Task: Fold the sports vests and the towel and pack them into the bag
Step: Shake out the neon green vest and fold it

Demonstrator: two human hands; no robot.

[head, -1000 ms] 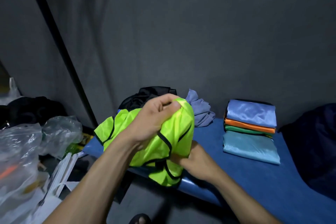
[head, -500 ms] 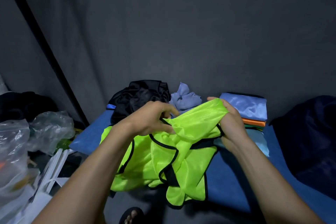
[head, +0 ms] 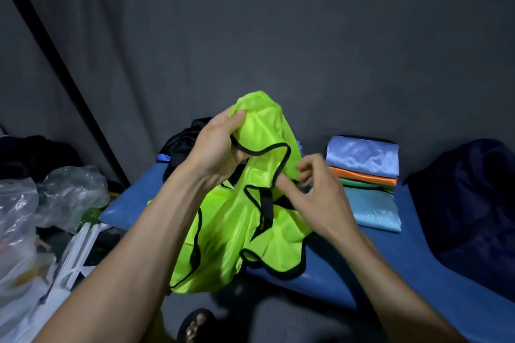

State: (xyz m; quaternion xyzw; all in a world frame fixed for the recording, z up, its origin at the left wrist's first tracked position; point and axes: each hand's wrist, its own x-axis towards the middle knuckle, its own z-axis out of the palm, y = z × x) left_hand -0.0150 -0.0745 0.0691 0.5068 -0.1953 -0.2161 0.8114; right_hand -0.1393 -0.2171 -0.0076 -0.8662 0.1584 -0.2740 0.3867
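Head view: left hand raised, fingers grasping neon vest; right hand beside, fingers released.

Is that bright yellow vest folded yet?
Not folded. The yellow vest hangs loose and crumpled from the left hand, which grips its top; the right hand reaches toward it.

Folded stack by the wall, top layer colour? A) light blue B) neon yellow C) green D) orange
A: the top of the folded stack is a shiny light blue piece, with orange and green layers showing beneath it; the neon yellow vest hangs unfolded from the left hand.
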